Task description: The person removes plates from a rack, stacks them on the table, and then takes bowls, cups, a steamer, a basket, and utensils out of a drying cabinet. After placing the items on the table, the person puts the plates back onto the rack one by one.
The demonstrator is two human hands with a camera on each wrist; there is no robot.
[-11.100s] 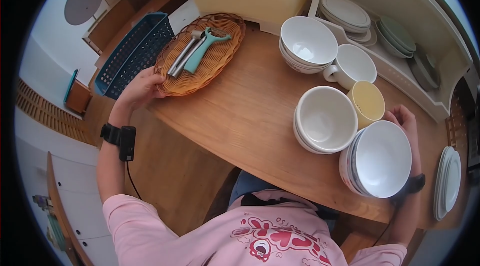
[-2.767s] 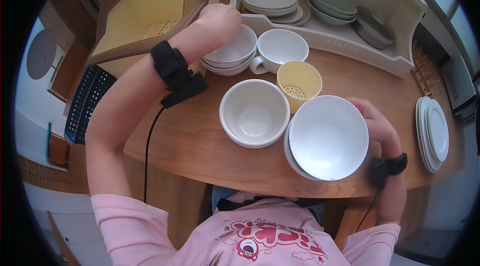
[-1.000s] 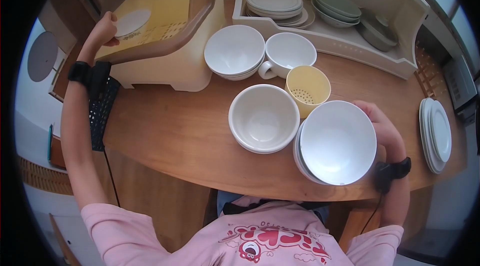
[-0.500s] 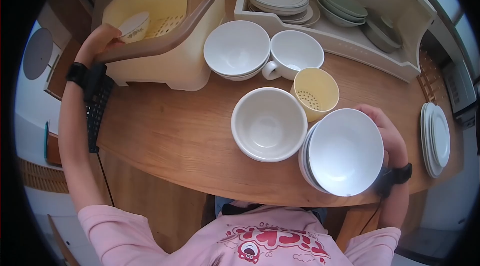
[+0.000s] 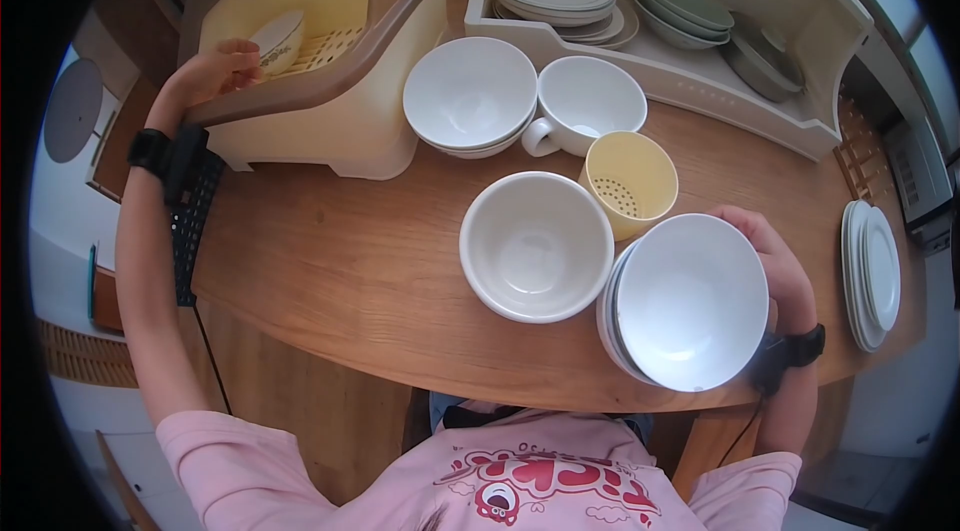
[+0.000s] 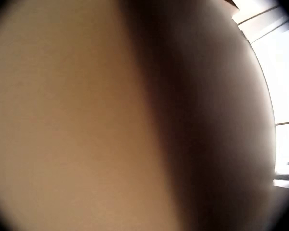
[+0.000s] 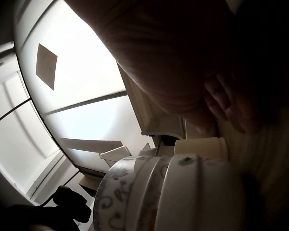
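Observation:
My left hand point(image 5: 212, 73) reaches over the brown rim of a yellow dish-drying box point(image 5: 385, 131). A small white bowl with a leafy pattern point(image 5: 281, 43) stands tipped on its side in there, and my loosely bent fingers lie right at its near edge. My right hand point(image 5: 768, 251) rests on the table behind a stack of large white bowls point(image 5: 690, 301), its fingers loosely curled. The right wrist view shows the patterned outsides of these stacked bowls point(image 7: 178, 192) beside the hand point(image 7: 168, 62). The left wrist view is mostly a blurred tan and dark surface.
Around the table stand a cream bowl point(image 5: 537, 247), a yellow perforated cup point(image 5: 630, 181), a white mug point(image 5: 592, 103) and white stacked bowls point(image 5: 470, 96). A cream shelf point(image 5: 740, 116) holds plates and green dishes. White plates point(image 5: 875, 276) stand on edge at the right.
My left hand took a bowl from the white stack to the yellow box; the bowl turned onto its side and the fingers loosened. Earlier, a wicker tray lay at left. My right hand stayed behind the large bowls.

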